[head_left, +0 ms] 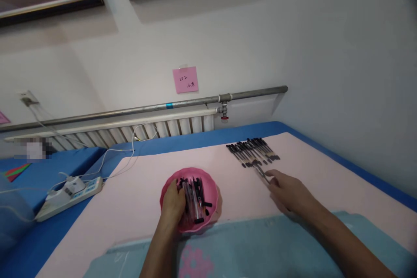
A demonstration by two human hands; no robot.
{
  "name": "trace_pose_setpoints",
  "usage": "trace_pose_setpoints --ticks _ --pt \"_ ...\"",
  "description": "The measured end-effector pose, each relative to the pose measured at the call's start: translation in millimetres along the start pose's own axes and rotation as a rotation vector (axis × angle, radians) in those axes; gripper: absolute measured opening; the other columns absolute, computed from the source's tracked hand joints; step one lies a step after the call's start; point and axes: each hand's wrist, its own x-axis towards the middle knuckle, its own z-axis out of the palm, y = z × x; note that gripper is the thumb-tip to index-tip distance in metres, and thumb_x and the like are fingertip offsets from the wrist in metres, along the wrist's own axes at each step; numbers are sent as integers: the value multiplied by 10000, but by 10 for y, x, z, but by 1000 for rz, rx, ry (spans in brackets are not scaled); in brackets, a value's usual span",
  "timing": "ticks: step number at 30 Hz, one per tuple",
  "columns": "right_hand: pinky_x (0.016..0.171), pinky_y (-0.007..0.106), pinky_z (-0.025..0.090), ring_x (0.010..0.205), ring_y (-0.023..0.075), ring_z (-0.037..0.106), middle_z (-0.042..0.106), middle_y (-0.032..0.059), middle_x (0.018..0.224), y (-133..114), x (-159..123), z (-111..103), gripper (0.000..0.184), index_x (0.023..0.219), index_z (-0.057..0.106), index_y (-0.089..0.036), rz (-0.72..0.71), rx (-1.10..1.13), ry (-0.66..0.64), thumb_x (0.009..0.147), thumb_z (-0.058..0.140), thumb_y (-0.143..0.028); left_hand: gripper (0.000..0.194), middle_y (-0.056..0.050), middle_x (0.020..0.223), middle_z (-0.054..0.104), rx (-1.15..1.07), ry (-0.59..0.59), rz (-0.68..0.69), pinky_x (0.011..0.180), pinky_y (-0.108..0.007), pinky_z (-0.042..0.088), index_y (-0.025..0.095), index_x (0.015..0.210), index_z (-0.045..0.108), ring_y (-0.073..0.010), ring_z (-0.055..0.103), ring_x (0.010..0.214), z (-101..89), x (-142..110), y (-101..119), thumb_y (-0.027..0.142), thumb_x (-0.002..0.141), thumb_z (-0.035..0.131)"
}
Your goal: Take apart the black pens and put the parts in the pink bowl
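Inside a pink scalloped bowl (pixel 213 184), my left hand (pixel 173 203) curls its fingers against the pens (pixel 194 200). The fingers look closed on a pen at the left of the pile, though the fingertips are partly hidden. Several clear-barrelled pens and black caps lie in the bowl. My right hand (pixel 288 191) pinches a slim pen (pixel 261 173) between thumb and fingers. This pen points up and left, its far end by the near edge of a row of black-capped pens (pixel 252 151) laid side by side on the pink sheet.
A pink sheet (pixel 140 186) covers the blue table (pixel 270 128). Teal cloth with a pink pattern (pixel 241 247) lies at the near edge. Left stands a power strip (pixel 73 197) with plugs and white cables (pixel 132 150). Behind are a radiator (pixel 185 126), a pipe (pixel 140 110) and the wall.
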Motion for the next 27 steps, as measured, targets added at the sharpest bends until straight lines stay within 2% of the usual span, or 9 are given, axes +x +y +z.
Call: trace_pose_setpoints --ticks 4,6,12,17,19,21,23,25,27 --pt "549 223 394 610 147 568 617 1 691 -266 -159 61 335 991 572 -189 -119 249 -29 708 394 -174 330 -57 917 690 -32 -34 21 690 -234 475 158 980 591 -147 637 792 75 -30 47 65 762 362" --pt "541 226 396 606 145 552 606 3 703 -364 -235 84 316 953 580 -186 -154 418 -54 685 414 -193 331 -54 912 688 -15 -25 38 697 -231 470 162 959 597 -145 634 798 82 -43 61 59 764 351" --pt "495 216 372 584 123 506 562 -2 732 -502 -366 118 282 931 571 -204 -119 686 -166 677 448 -193 223 -116 1004 638 143 13 85 843 -322 400 145 906 623 -230 566 960 38 -72 35 132 709 519" --pt "414 194 289 465 62 378 510 -25 702 -510 -358 219 305 921 566 -177 -57 989 -346 629 480 -162 216 -140 1028 607 213 53 108 871 -340 371 134 891 624 -238 533 994 22 -95 50 125 751 460" --pt "404 185 282 455 49 362 516 -26 709 -532 -367 251 326 918 570 -168 -40 1095 -422 603 487 -145 223 -118 1026 603 104 92 135 854 -327 381 149 945 606 -221 530 983 34 -139 101 187 777 465" --pt "404 182 294 449 44 369 517 -32 699 -565 -389 270 326 906 576 -166 -40 1156 -478 591 497 -141 254 -68 864 620 -188 -2 114 708 -291 428 174 978 595 -180 566 790 72 -219 177 300 803 460" --pt "399 183 299 429 41 371 508 -45 665 -599 -418 282 320 891 578 -166 -65 1190 -547 584 496 -139 324 1 619 546 -568 -262 26 493 -243 378 176 954 597 -120 485 512 132 -321 264 427 789 476" --pt "392 186 298 400 42 373 494 -58 615 -626 -448 292 313 883 575 -164 -108 1197 -640 584 487 -138 366 50 528 450 -853 -490 -46 403 -199 281 158 903 594 -68 368 412 198 -414 339 478 730 555" --pt "387 187 296 375 45 376 481 -66 565 -647 -479 297 282 865 570 -157 -145 1181 -728 599 478 -151 372 77 503 396 -1011 -573 -78 379 -171 227 144 867 585 -38 310 396 248 -470 386 453 668 643"
